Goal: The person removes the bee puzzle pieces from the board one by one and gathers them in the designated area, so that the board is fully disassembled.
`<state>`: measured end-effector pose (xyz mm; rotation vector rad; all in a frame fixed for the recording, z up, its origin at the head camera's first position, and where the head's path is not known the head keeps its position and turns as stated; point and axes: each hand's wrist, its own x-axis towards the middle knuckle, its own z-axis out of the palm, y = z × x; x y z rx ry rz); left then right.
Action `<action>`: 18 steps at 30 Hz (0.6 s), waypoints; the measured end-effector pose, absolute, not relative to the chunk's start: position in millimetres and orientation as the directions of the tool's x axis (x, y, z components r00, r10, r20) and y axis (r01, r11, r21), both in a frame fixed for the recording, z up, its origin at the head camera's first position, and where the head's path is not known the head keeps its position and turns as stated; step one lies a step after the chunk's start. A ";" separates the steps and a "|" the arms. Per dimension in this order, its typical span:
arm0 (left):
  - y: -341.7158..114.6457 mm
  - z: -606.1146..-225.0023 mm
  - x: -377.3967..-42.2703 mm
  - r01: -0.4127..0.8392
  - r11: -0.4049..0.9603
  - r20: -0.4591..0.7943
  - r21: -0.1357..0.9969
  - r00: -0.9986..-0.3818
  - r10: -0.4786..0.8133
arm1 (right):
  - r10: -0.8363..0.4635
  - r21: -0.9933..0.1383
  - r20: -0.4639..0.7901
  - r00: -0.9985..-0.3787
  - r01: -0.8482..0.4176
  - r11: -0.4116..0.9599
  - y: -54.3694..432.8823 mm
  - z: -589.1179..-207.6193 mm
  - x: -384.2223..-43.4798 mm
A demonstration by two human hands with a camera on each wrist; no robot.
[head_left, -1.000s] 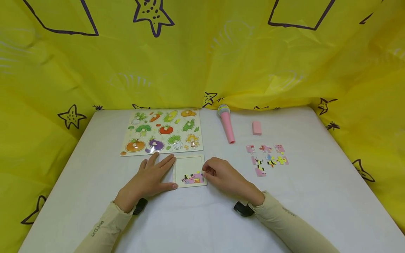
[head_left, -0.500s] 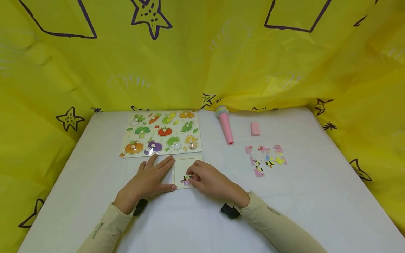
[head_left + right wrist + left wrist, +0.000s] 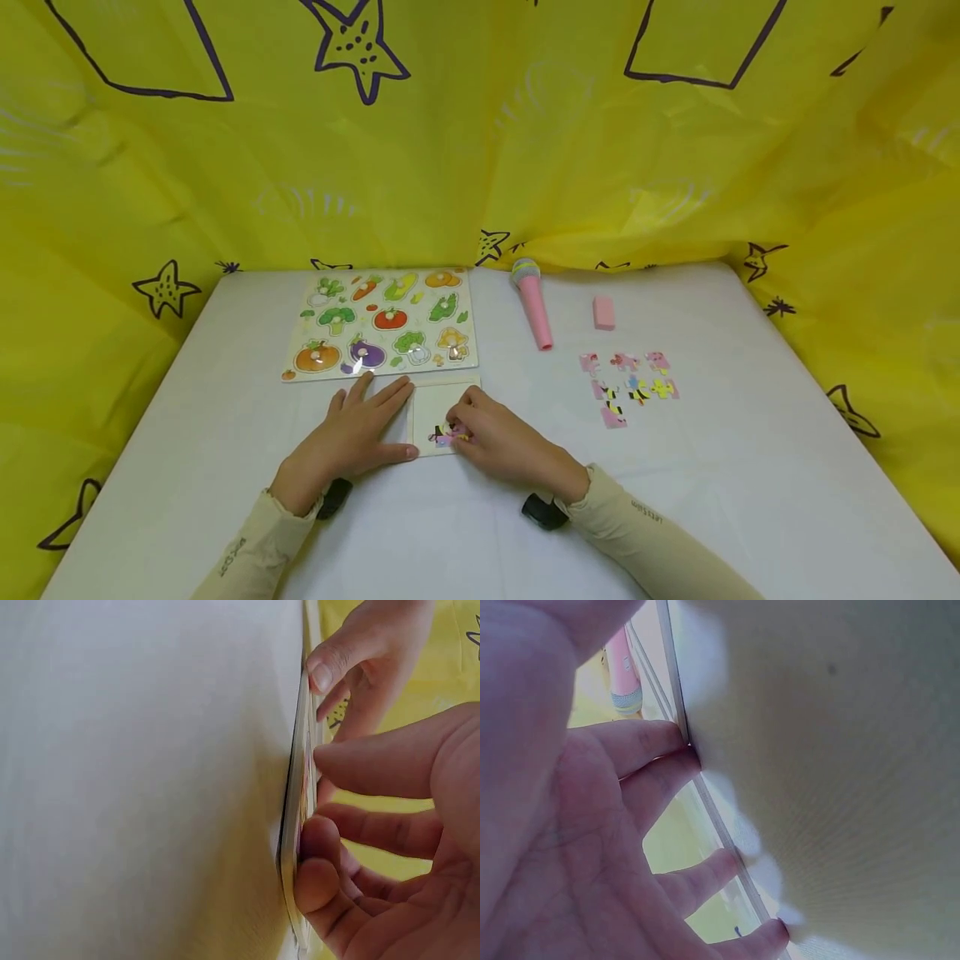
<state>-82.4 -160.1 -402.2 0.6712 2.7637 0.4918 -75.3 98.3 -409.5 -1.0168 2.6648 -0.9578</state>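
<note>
A small square puzzle tray (image 3: 435, 402) lies near the middle of the table, with joined pink-and-yellow puzzle pieces (image 3: 441, 435) along its near edge. My left hand (image 3: 341, 442) rests at its left side with spread fingers; thumb and fingertips touch the tray's left edge. Over the near right part of the tray, my right hand (image 3: 504, 440) has curled fingers and thumb on a puzzle piece, and covers part of the row. In the right wrist view, the right thumb (image 3: 375, 763) and fingertips touch the pieces at the tray surface, a gap apart.
Several loose puzzle pieces (image 3: 626, 387) lie to the right. Behind them are a pink block (image 3: 603, 313) and a pink toy microphone (image 3: 534, 308). A vegetable peg board (image 3: 386, 325) sits just behind the tray. Yellow cloth (image 3: 480, 133) surrounds the white table (image 3: 420, 533).
My right hand has moved left from the tray's right edge to over the row of pieces, then its fingers shifted slightly there. The left hand has stayed in place.
</note>
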 end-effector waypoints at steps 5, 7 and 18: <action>-159.7 -402.2 -81.1 0.387 0.839 -0.172 0.383 -0.862 0.476 | -0.643 -0.579 0.108 -0.758 -0.574 0.579 96.9 -412.7 -73.9; -159.6 -402.7 -81.0 0.387 0.840 -0.175 0.381 -0.862 0.477 | -0.645 -0.567 0.109 -0.757 -0.580 0.585 96.3 -413.2 -73.1; -158.4 -405.7 -84.4 0.387 0.847 -0.177 0.366 -0.864 0.471 | -0.632 -0.550 0.121 -0.765 -0.582 0.599 93.0 -412.3 -71.8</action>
